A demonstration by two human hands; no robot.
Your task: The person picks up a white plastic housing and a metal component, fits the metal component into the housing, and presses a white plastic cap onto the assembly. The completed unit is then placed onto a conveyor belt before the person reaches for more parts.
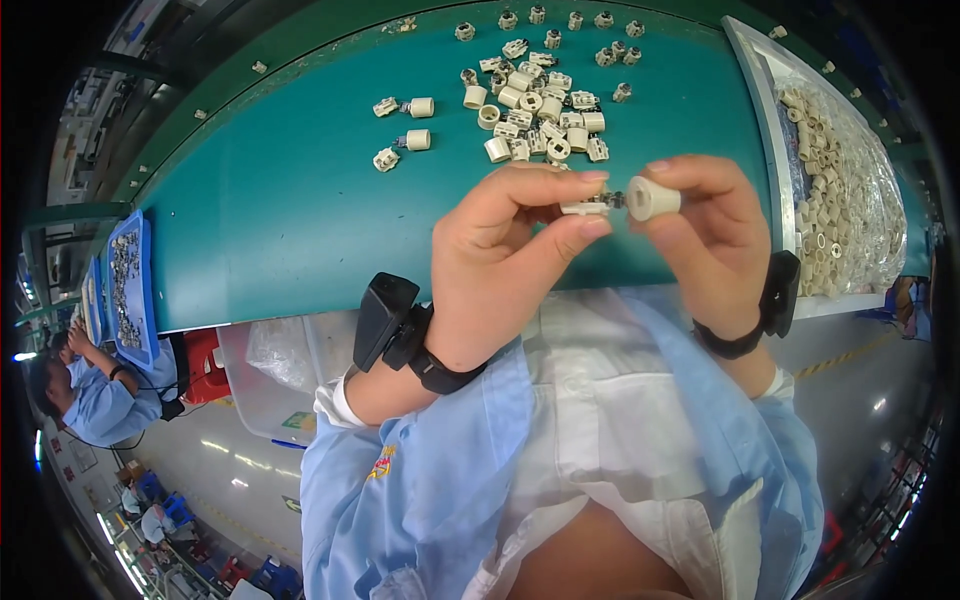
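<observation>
My left hand (515, 260) pinches a small white plastic part (585, 208) between thumb and forefinger. My right hand (710, 235) holds a cream cylindrical cap (652, 197) right beside it, and the two pieces meet end to end at a small dark metal tip. Both hands hover above the near edge of the green table (300, 210). Farther back on the table lies a loose heap of similar cream and white parts (535, 105). Two joined pairs (405, 125) lie apart to the heap's left. Black bands sit on both wrists.
A tray lined with clear plastic (845, 190) at the right holds several cream caps. A blue tray (128, 285) of small dark parts stands at the left, with another person (90, 395) seated beside it. Stray parts (560, 18) dot the table's far edge.
</observation>
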